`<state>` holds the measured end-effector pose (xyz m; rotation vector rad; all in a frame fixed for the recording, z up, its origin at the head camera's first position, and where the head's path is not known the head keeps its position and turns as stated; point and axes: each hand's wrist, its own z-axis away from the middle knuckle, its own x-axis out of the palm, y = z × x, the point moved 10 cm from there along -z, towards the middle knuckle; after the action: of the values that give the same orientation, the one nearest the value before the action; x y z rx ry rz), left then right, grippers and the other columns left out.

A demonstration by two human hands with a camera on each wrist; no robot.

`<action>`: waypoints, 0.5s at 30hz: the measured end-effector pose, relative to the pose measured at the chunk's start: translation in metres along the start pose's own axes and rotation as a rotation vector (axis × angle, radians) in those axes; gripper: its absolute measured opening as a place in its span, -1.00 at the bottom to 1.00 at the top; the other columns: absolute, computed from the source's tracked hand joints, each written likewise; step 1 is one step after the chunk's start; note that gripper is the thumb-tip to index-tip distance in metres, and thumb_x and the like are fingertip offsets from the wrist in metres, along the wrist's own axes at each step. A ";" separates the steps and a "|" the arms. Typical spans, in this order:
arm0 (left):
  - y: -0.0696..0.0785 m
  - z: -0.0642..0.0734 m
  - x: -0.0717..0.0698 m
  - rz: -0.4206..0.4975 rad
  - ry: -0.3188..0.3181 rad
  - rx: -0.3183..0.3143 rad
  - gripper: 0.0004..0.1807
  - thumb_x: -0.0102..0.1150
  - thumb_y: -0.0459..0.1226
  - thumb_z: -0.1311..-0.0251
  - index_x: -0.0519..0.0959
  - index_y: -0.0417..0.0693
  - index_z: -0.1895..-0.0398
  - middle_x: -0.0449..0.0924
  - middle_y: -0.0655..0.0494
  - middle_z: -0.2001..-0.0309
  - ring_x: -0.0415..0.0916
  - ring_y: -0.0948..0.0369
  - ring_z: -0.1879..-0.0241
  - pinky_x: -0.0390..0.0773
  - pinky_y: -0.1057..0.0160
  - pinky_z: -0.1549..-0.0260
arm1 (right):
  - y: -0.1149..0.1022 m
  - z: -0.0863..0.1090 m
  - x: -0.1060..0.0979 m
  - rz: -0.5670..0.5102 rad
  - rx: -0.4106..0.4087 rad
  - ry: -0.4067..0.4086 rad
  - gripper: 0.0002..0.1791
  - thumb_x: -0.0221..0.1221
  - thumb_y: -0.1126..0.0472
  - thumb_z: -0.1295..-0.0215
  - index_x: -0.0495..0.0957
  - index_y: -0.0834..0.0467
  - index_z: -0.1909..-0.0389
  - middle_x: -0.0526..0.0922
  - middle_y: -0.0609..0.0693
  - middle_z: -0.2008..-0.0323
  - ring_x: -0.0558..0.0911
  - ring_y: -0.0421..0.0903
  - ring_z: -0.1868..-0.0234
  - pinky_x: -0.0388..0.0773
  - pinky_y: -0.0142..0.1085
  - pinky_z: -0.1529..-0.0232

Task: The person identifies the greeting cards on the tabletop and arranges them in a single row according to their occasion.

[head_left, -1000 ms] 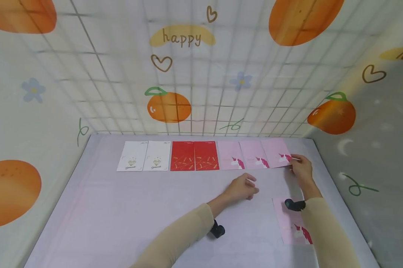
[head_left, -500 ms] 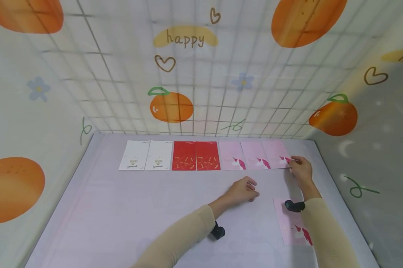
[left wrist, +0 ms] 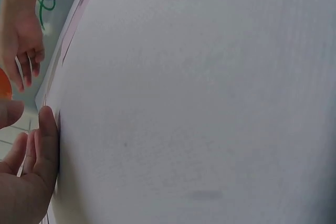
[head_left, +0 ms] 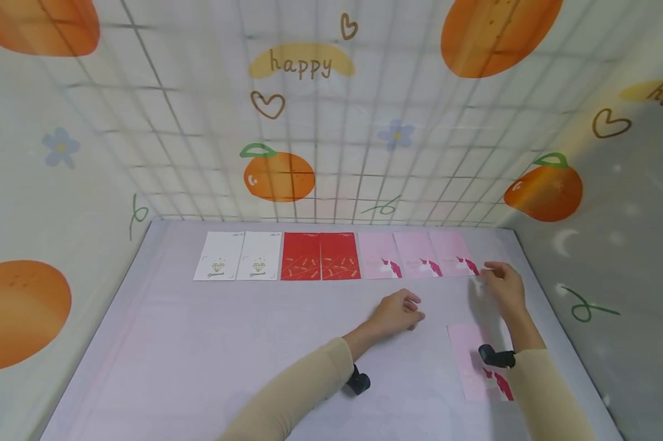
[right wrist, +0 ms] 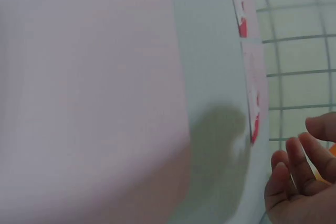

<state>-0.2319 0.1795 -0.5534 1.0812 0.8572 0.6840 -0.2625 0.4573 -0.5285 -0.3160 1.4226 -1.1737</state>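
A row of cards lies along the far side of the table. From the left come two white cards (head_left: 218, 250) with a gold diamond, two red cards (head_left: 300, 252), and three pink unicorn cards (head_left: 450, 248). My right hand (head_left: 506, 291) is just off the lower right corner of the last pink card, holding nothing; its fingers look loosely bent in the right wrist view. Another pink unicorn card (head_left: 464, 361) lies nearer, partly covered by the right wrist and sleeve. Below the row, my left hand (head_left: 393, 313) rests at the table with relaxed fingers and nothing in it.
The pale cloth-covered table (head_left: 199, 355) is walled by a printed curtain (head_left: 320, 122) with oranges and hearts, behind and at both sides. A wire grid shows through at the back. Black cameras are strapped to both wrists.
My right hand has let go of the rightmost pink card and drawn slightly right and back from it. That card stays in the row. The left hand has hardly moved.
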 end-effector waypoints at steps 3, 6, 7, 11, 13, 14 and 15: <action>0.002 0.001 0.000 -0.004 0.013 0.007 -0.67 0.33 -0.16 -0.27 0.55 -0.02 -0.05 0.54 0.31 0.28 0.59 0.32 0.46 0.58 0.37 0.36 | -0.002 0.015 -0.004 0.029 -0.049 -0.024 -0.47 0.00 -0.01 -0.52 0.38 0.22 -0.34 0.44 0.27 -0.19 0.48 0.15 -0.07 0.52 -0.22 0.04; 0.005 0.000 0.004 0.002 0.010 0.016 -0.66 0.34 -0.16 -0.27 0.56 -0.03 -0.05 0.54 0.31 0.28 0.59 0.32 0.46 0.58 0.37 0.36 | -0.002 0.030 -0.010 0.059 -0.121 -0.061 -0.46 0.02 -0.04 -0.52 0.42 0.25 -0.30 0.49 0.25 -0.10 0.50 0.10 0.01 0.50 -0.41 0.22; 0.006 0.000 0.006 0.004 0.008 0.017 -0.67 0.34 -0.17 -0.27 0.56 -0.04 -0.05 0.54 0.31 0.28 0.59 0.32 0.45 0.58 0.37 0.36 | -0.001 0.034 -0.012 0.063 -0.143 -0.077 -0.46 0.03 -0.05 -0.52 0.42 0.26 -0.29 0.50 0.24 -0.08 0.50 0.09 0.03 0.49 -0.44 0.25; 0.009 -0.001 0.015 0.000 -0.005 0.013 -0.66 0.35 -0.16 -0.25 0.57 -0.02 -0.04 0.55 0.32 0.28 0.59 0.33 0.45 0.58 0.36 0.34 | 0.008 0.050 -0.014 0.049 -0.201 -0.160 -0.44 0.08 -0.06 -0.50 0.43 0.28 -0.27 0.51 0.23 -0.04 0.49 0.08 0.08 0.52 -0.43 0.26; 0.011 -0.001 0.020 -0.018 -0.009 0.011 -0.66 0.36 -0.14 -0.24 0.58 0.00 -0.04 0.55 0.34 0.27 0.58 0.35 0.45 0.57 0.35 0.32 | 0.014 0.056 -0.014 0.046 -0.209 -0.198 -0.45 0.09 -0.06 -0.50 0.43 0.28 -0.26 0.50 0.22 -0.04 0.47 0.06 0.08 0.53 -0.41 0.23; 0.012 -0.001 0.023 -0.026 -0.011 0.010 -0.66 0.36 -0.14 -0.24 0.58 0.01 -0.04 0.55 0.34 0.27 0.58 0.36 0.45 0.56 0.34 0.31 | 0.016 0.058 -0.014 0.050 -0.214 -0.212 -0.45 0.10 -0.06 -0.50 0.43 0.28 -0.26 0.50 0.22 -0.05 0.46 0.05 0.08 0.53 -0.41 0.22; 0.013 -0.001 0.025 -0.037 -0.012 0.008 -0.66 0.36 -0.13 -0.24 0.58 0.03 -0.04 0.55 0.35 0.26 0.57 0.36 0.45 0.56 0.33 0.30 | 0.019 0.060 -0.014 0.056 -0.216 -0.225 -0.45 0.09 -0.06 -0.50 0.43 0.27 -0.26 0.49 0.21 -0.06 0.46 0.04 0.07 0.54 -0.41 0.21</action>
<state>-0.2209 0.2048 -0.5473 1.0734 0.8679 0.6428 -0.1988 0.4488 -0.5219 -0.5392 1.3520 -0.9094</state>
